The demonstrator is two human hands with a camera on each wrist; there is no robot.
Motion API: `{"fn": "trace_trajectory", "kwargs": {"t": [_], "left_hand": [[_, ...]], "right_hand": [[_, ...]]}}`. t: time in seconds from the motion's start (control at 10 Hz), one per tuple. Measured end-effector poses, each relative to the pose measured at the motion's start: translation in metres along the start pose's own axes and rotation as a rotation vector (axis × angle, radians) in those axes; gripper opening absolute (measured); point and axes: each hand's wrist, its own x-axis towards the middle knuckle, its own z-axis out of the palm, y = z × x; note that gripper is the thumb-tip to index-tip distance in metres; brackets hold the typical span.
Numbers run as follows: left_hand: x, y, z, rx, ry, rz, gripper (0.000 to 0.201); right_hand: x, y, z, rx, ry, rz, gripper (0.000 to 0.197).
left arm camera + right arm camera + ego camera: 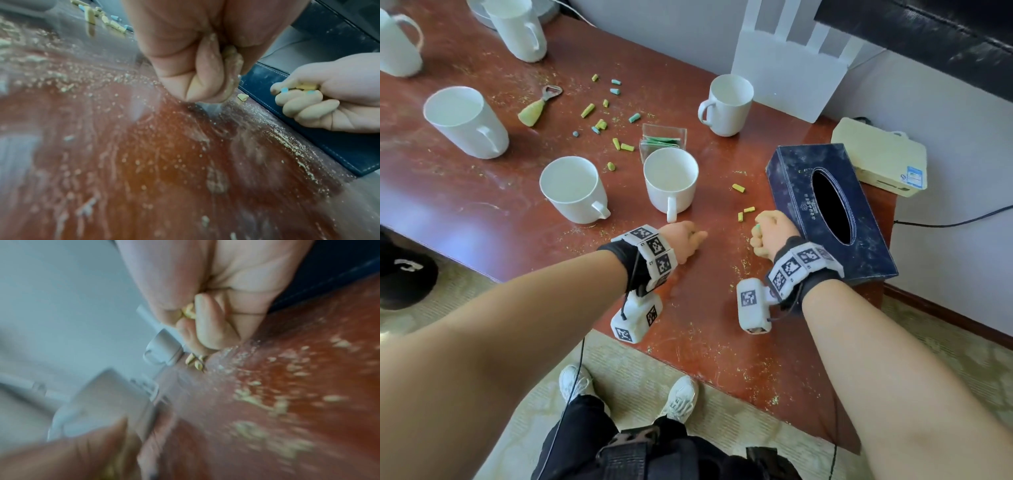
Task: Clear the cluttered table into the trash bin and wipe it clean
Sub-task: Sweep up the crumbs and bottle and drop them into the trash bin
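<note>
**Gathering of scattered pieces from the tabletop (705, 308).** The right hand (770, 234) is clenched round gathered pieces (306, 86), yellow and pale blue. The left hand (683, 241) is likewise closed on yellowish bits (231, 53), its fingertips touching the tabletop. Two loose pieces (749, 209), short yellow-green sticks, lie just beyond the right hand's knuckles, near the tissue box (859, 240). Their long axes are set roughly crosswise to each other. The right hand is judged the nearer.

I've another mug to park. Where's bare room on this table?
Bare but for crumbs: left front of the table, before the left mug and front-left mug; also the near corner beside the tissue box. Crowded: the middle, strewn with coloured pieces.
</note>
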Motion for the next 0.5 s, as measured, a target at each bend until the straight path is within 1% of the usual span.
{"fn": "trace_trajectory", "kwargs": {"t": [0.1,0.2,0.3,0.4,0.5], "left_hand": [[0.001,0.007,-0.003,0.115,0.006,0.042,0.037],[0.005,0.019,-0.004,0.221,0.042,0.088,0.032],[0.011,0.033,0.004,0.277,0.092,0.133,0.033],[0.024,0.050,0.012,0.311,0.109,0.072,0.031],[0.034,0.064,0.013,0.370,0.084,-0.008,0.040]], "right_hand": [[-0.001,-0.016,0.001,-0.106,0.033,0.004,0.028],[-0.011,-0.036,0.002,0.344,0.023,0.196,0.025],[-0.006,-0.042,0.004,-0.929,0.106,-0.026,0.031],[0.004,-0.026,0.003,-0.433,0.112,0.067,0.035],[0.009,-0.031,0.000,-0.451,0.092,0.126,0.033]]}}
